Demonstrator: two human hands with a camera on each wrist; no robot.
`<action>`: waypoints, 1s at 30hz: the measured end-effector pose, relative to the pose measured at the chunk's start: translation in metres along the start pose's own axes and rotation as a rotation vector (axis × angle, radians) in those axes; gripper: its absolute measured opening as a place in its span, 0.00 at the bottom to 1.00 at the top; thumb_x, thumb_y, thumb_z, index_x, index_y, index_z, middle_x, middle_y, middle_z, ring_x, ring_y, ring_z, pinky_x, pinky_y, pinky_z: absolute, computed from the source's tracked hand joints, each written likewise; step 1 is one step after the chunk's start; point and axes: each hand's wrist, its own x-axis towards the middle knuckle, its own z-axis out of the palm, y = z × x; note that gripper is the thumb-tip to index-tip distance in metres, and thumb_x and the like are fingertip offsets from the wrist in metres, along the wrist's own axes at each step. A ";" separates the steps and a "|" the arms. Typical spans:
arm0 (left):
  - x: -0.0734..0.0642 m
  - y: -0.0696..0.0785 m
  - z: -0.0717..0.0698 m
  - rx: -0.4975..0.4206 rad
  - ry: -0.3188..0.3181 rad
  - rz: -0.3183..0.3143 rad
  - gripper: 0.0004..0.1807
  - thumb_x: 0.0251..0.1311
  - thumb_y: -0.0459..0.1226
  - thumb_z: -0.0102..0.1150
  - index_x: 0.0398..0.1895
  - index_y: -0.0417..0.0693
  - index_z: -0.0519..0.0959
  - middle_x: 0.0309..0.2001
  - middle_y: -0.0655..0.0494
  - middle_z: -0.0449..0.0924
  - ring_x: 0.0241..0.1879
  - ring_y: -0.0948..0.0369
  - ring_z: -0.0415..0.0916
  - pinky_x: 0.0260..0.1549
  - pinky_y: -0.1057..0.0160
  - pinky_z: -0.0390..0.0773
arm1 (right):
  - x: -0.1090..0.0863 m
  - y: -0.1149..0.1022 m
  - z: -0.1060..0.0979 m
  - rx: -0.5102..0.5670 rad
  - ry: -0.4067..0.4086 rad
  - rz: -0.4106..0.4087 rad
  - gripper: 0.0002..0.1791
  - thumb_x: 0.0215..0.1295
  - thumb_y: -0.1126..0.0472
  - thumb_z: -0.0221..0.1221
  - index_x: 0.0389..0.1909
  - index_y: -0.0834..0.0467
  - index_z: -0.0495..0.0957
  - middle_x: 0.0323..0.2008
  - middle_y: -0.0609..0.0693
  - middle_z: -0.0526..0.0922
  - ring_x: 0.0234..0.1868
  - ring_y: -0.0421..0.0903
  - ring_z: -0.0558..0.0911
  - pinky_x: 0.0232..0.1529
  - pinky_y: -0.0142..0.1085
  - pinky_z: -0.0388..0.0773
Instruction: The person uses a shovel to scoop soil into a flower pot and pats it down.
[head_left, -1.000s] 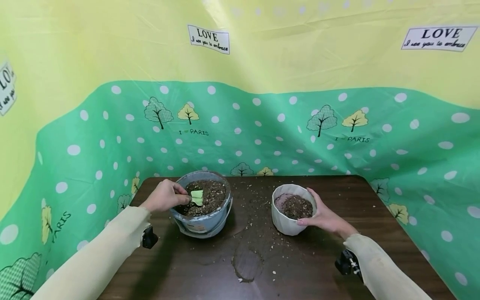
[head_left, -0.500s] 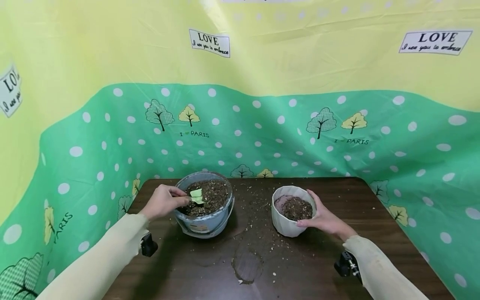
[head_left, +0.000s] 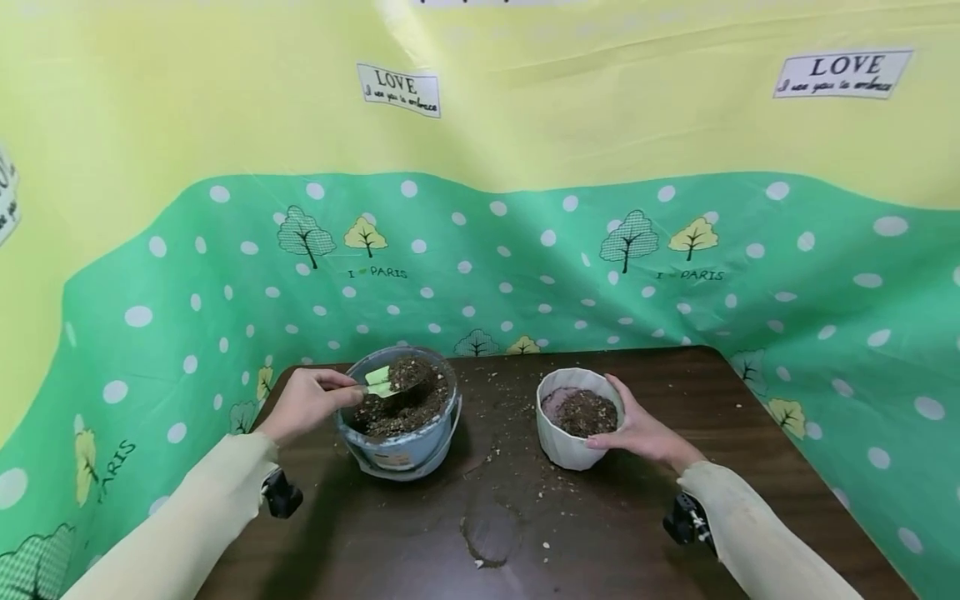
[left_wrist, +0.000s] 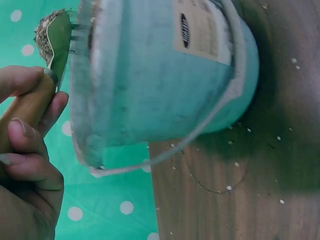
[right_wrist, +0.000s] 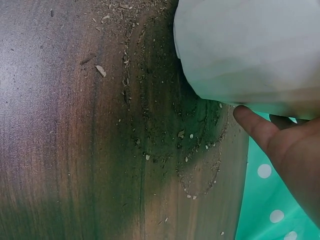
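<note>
My left hand (head_left: 306,402) grips the wooden handle (left_wrist: 29,106) of a small garden trowel (head_left: 378,381). Its green blade (left_wrist: 61,39) carries a heap of dark soil and is lifted above the soil (head_left: 390,421) in a blue-grey bucket (head_left: 397,458). In the left wrist view, the bucket's thin bail handle (left_wrist: 172,150) hangs down its side. My right hand (head_left: 647,435) holds a white fluted flower pot (head_left: 564,450) by its right side, thumb at the near rim. Soil (head_left: 588,412) partly fills that pot, with a pale pinkish patch on its left.
Both containers stand on a dark wooden table (head_left: 390,542). Crumbs of soil and white grains (right_wrist: 101,71) lie scattered between and in front of them, with a ring-shaped soil mark (head_left: 491,537) near the front. A green and yellow patterned cloth (head_left: 480,275) hangs behind the table.
The trowel has come up out of the bucket's soil and now bears a heap of it. My left hand has shifted slightly left; the right hand keeps its hold on the pot.
</note>
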 end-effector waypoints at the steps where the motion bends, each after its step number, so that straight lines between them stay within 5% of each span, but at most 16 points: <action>1: -0.001 0.002 -0.001 0.007 0.007 -0.001 0.16 0.60 0.42 0.70 0.44 0.39 0.86 0.39 0.49 0.86 0.39 0.53 0.83 0.37 0.53 0.81 | 0.002 0.000 0.001 0.003 -0.007 0.000 0.68 0.52 0.57 0.74 0.77 0.59 0.29 0.72 0.69 0.43 0.69 0.69 0.53 0.63 0.65 0.56; 9: 0.000 0.020 0.008 0.007 -0.002 -0.022 0.16 0.59 0.43 0.70 0.44 0.40 0.86 0.37 0.52 0.86 0.41 0.46 0.82 0.37 0.55 0.81 | 0.001 0.001 0.006 0.031 -0.053 0.018 0.69 0.53 0.57 0.74 0.77 0.61 0.28 0.72 0.70 0.42 0.69 0.69 0.53 0.62 0.61 0.60; 15: 0.016 0.045 0.019 -0.029 -0.017 0.004 0.16 0.60 0.43 0.70 0.44 0.40 0.86 0.38 0.51 0.86 0.37 0.53 0.83 0.37 0.55 0.81 | -0.003 0.000 -0.002 0.018 -0.024 0.002 0.69 0.53 0.57 0.75 0.77 0.61 0.28 0.72 0.70 0.42 0.70 0.69 0.53 0.62 0.62 0.59; 23: 0.027 0.072 0.043 -0.084 -0.044 0.032 0.16 0.59 0.41 0.70 0.45 0.39 0.86 0.46 0.47 0.84 0.40 0.55 0.82 0.38 0.55 0.81 | -0.009 -0.003 -0.004 0.026 -0.017 0.008 0.69 0.52 0.57 0.75 0.77 0.60 0.29 0.71 0.70 0.43 0.69 0.68 0.53 0.62 0.62 0.59; 30: 0.039 0.090 0.078 -0.160 -0.086 0.042 0.12 0.58 0.38 0.70 0.42 0.41 0.87 0.38 0.51 0.86 0.40 0.52 0.83 0.42 0.48 0.80 | -0.006 -0.001 0.000 0.040 -0.009 0.039 0.70 0.52 0.56 0.76 0.77 0.58 0.29 0.72 0.68 0.42 0.70 0.67 0.52 0.64 0.61 0.57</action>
